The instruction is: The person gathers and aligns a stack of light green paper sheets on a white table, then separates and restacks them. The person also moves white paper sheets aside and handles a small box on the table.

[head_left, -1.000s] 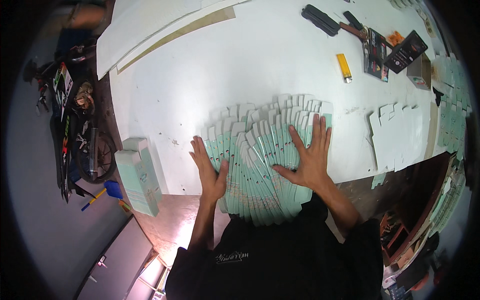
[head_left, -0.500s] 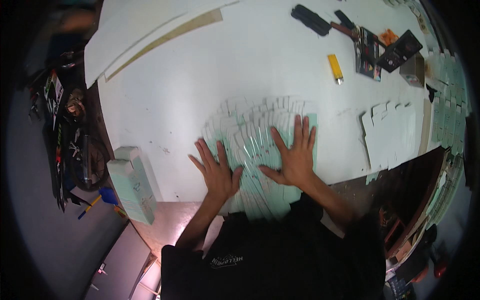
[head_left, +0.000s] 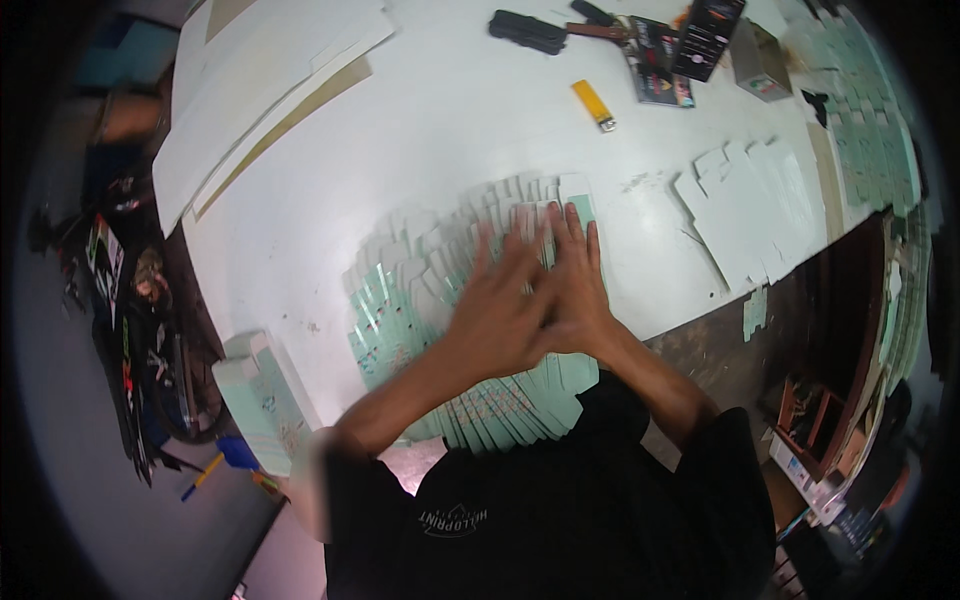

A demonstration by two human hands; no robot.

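Observation:
Flat mint-green carton blanks with white tabs point(head_left: 500, 405) lie fanned out in overlapping rows at the table's near edge. My left hand point(head_left: 498, 318) reaches across the middle of the fan, its stretched fingers blurred by motion. Right beside it, my right hand point(head_left: 578, 290) rests on the right part of the fan with fingers out straight, pointing away from me. The hands meet or overlap around the thumbs, and neither grips anything. Some of the blanks are hidden under them.
A stack of green cartons point(head_left: 262, 400) stands at the left edge. White cut sheets point(head_left: 760, 210) lie at right, a yellow lighter point(head_left: 594, 106) beyond. Farther back are a phone point(head_left: 708, 38), a black case point(head_left: 527, 32) and a small box point(head_left: 760, 62). Large white sheets point(head_left: 270, 90) cover the far left.
My left hand has swept right, from the fan's left side to beside my right hand. The blanks are spread wider to the left. The whole view has shifted.

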